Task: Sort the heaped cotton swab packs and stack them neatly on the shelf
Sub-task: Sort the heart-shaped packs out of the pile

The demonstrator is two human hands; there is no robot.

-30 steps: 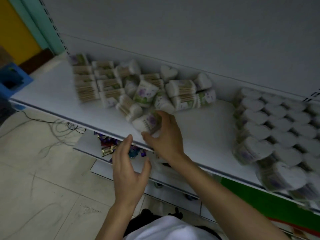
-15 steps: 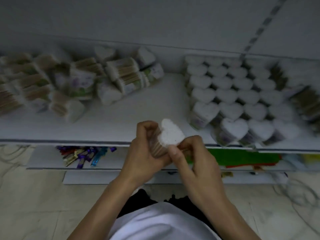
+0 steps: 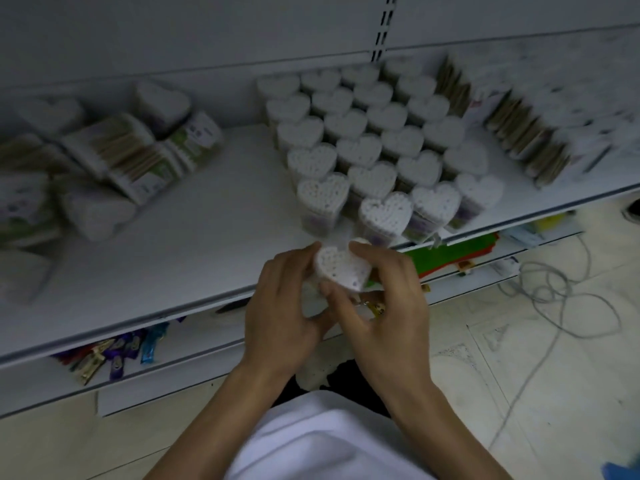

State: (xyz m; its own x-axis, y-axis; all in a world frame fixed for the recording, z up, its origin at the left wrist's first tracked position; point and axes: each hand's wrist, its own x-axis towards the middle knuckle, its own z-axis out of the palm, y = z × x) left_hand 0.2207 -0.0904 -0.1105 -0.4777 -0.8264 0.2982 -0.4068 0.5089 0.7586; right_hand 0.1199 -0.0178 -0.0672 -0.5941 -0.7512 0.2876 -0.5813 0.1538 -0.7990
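Just front of the upright block (image 3: 374, 133), over the shelf (image 3: 194, 244) edge: heart pack (image 3: 341, 271), swab tips up, gripped by left hand (image 3: 280, 317) and right hand (image 3: 388, 306), fingers curled round it. Block: several neat rows standing. Heap (image 3: 114, 161) left of block unsorted. Roughly half done, I'd say.

Dim grey back panel (image 3: 207, 29), pale tiled floor (image 3: 554, 393), loose cables (image 3: 568, 296).
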